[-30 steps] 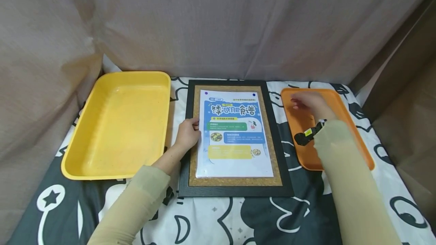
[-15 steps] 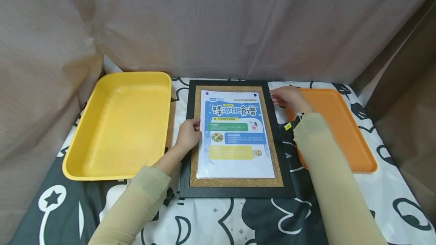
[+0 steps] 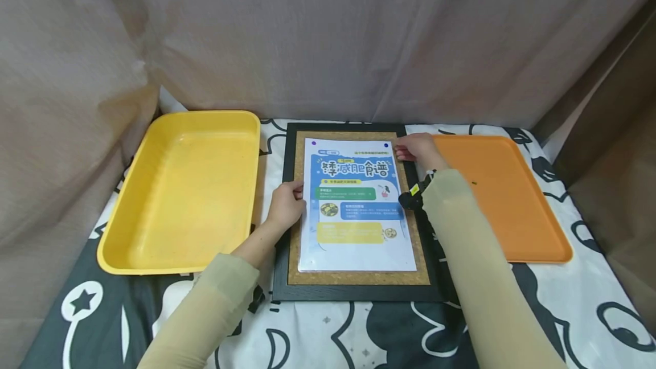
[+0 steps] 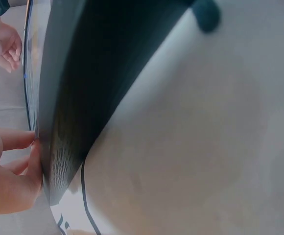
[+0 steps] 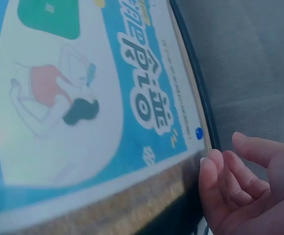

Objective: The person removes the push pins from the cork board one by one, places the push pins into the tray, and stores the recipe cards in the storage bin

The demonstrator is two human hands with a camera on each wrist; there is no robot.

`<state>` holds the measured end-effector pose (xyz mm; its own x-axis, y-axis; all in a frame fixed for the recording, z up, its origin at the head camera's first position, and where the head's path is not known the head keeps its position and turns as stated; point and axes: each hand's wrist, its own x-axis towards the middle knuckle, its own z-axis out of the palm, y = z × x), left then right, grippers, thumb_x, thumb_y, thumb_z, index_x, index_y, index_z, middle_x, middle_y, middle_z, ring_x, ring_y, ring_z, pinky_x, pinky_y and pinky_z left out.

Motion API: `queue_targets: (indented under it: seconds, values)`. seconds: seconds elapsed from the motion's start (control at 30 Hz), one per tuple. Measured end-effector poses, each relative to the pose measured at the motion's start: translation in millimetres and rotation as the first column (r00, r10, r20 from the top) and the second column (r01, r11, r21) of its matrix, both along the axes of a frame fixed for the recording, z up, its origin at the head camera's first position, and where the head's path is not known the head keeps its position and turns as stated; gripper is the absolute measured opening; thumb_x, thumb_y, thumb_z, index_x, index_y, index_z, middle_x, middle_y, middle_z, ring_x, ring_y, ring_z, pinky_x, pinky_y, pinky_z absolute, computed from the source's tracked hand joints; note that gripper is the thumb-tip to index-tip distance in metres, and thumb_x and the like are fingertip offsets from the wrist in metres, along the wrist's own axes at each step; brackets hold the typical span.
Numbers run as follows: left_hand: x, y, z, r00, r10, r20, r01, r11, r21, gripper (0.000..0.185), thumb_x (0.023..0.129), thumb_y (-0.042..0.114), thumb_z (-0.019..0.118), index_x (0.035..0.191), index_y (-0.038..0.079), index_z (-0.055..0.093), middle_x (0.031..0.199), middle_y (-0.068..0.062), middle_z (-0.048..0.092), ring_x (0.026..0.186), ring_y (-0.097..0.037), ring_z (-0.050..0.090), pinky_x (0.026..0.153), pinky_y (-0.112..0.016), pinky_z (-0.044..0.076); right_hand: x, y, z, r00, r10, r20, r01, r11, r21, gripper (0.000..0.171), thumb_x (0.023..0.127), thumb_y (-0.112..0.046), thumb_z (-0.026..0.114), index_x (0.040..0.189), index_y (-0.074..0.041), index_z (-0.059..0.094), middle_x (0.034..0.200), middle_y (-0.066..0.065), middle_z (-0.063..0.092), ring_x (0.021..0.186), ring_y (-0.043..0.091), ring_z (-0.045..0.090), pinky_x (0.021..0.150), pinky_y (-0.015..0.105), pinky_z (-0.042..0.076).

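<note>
Far left sits your big yellow tray (image 3: 184, 187), with nothing in it. Your left hand (image 3: 285, 207) rests on the left edge of the blue poster (image 3: 356, 204), its fingers pressing the sheet down on the cork board (image 3: 353, 212) in the middle of the desk. Your right hand (image 3: 416, 149) has just left the orange tray (image 3: 499, 195) and now sits by the poster's far right corner, fingers loosely curled; what they pinch, I cannot tell. The board's black frame lies close to both trays, so open room is near you.
</note>
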<state>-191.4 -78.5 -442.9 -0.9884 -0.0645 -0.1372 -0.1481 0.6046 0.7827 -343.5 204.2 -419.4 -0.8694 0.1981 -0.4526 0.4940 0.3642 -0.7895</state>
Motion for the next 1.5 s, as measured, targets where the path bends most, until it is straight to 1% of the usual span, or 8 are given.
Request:
queue_targets:
  seconds: [0.23, 0.47, 0.7, 0.9, 1.0, 1.2, 1.4, 1.5]
  values:
    - [0.0, -0.6, 1.5, 1.0, 0.001, 0.005, -0.001, 1.0, 0.012, 0.049, 0.079, -0.007, 0.053, 0.128, -0.003, 0.053, 0.105, -0.014, 0.062, 0.091, -0.02, 0.055, 0.078, -0.029, 0.05, -5.2, -13.0, -3.0, 1.0, 0.018, 0.0, -0.018, 1.0, -0.004, 0.04, 0.089, -0.016, 0.058, 0.12, 0.008, 0.054, 0.053, -0.006, 0.055, 0.044, 0.003, 0.056, 0.05, 0.017, 0.051]
    - [1.3, -0.9, -0.1, 1.0, -0.001, -0.016, 0.001, 1.0, 0.019, 0.048, 0.078, -0.008, 0.053, 0.126, -0.005, 0.053, 0.102, -0.015, 0.062, 0.089, -0.02, 0.055, 0.076, -0.029, 0.05, -10.1, -20.4, -10.0, 0.999, 0.034, -0.034, -0.03, 0.994, 0.107, 0.037, 0.087, -0.015, 0.059, 0.117, 0.006, 0.053, 0.056, -0.004, 0.054, 0.042, 0.003, 0.054, 0.048, 0.018, 0.05]
    - [-0.3, 0.1, 0.3, 1.0, 0.003, -0.013, -0.003, 1.0, 0.01, 0.048, 0.079, -0.007, 0.053, 0.127, -0.004, 0.053, 0.102, -0.014, 0.062, 0.089, -0.02, 0.055, 0.075, -0.028, 0.05, -9.1, -29.8, -7.0, 0.994, 0.088, -0.058, -0.068, 0.956, 0.286, 0.034, 0.087, -0.012, 0.059, 0.117, 0.005, 0.054, 0.081, 0.008, 0.057, 0.052, 0.007, 0.054, 0.048, 0.015, 0.048]
    - [-0.2, 0.9, -0.4, 1.0, 0.009, 0.0, -0.009, 1.0, 0.002, 0.048, 0.08, -0.006, 0.053, 0.128, -0.003, 0.053, 0.104, -0.013, 0.061, 0.09, -0.019, 0.055, 0.077, -0.028, 0.05, -9.0, -30.5, -7.5, 0.988, 0.146, -0.049, -0.12, 0.931, 0.345, 0.022, 0.088, -0.011, 0.058, 0.103, 0.004, 0.057, 0.069, 0.005, 0.054, 0.05, 0.008, 0.053, 0.045, 0.014, 0.045]
    - [0.4, 0.5, -1.5, 1.0, 0.01, 0.003, -0.01, 1.0, 0.003, 0.049, 0.08, -0.006, 0.054, 0.128, -0.003, 0.053, 0.105, -0.013, 0.061, 0.09, -0.02, 0.055, 0.077, -0.028, 0.05, -9.1, -30.8, -8.7, 0.983, 0.179, -0.034, -0.156, 0.922, 0.356, 0.02, 0.088, -0.011, 0.057, 0.101, 0.004, 0.056, 0.068, 0.005, 0.053, 0.052, 0.009, 0.052, 0.047, 0.016, 0.045]
    - [1.0, 1.2, -1.1, 1.0, 0.017, 0.005, -0.017, 1.0, 0.0, 0.05, 0.08, -0.006, 0.054, 0.129, -0.002, 0.052, 0.105, -0.013, 0.061, 0.091, -0.019, 0.055, 0.077, -0.028, 0.05, -8.8, -30.1, -6.3, 0.975, 0.221, 0.0, -0.206, 0.912, 0.356, 0.024, 0.09, -0.011, 0.054, 0.107, 0.005, 0.058, 0.08, 0.008, 0.054, 0.058, 0.011, 0.053, 0.051, 0.017, 0.045]
    - [1.2, 1.1, -0.7, 1.0, 0.016, 0.004, -0.016, 1.0, 0.001, 0.049, 0.081, -0.005, 0.054, 0.129, -0.002, 0.051, 0.105, -0.013, 0.061, 0.091, -0.019, 0.055, 0.076, -0.027, 0.05, -10.2, -27.9, -5.9, 0.97, 0.244, 0.003, -0.231, 0.914, 0.333, 0.024, 0.089, -0.009, 0.054, 0.107, 0.006, 0.059, 0.077, 0.006, 0.054, 0.055, 0.008, 0.051, 0.05, 0.016, 0.044]
    - [1.5, 0.4, -0.6, 1.0, 0.016, -0.003, -0.016, 1.0, -0.003, 0.048, 0.08, -0.006, 0.053, 0.129, -0.003, 0.052, 0.105, -0.014, 0.061, 0.091, -0.02, 0.055, 0.077, -0.028, 0.05, -12.3, -25.7, -7.7, 0.97, 0.243, 0.019, -0.238, 0.927, 0.29, 0.026, 0.088, -0.01, 0.056, 0.108, 0.006, 0.059, 0.078, 0.005, 0.055, 0.054, 0.006, 0.051, 0.05, 0.015, 0.044]
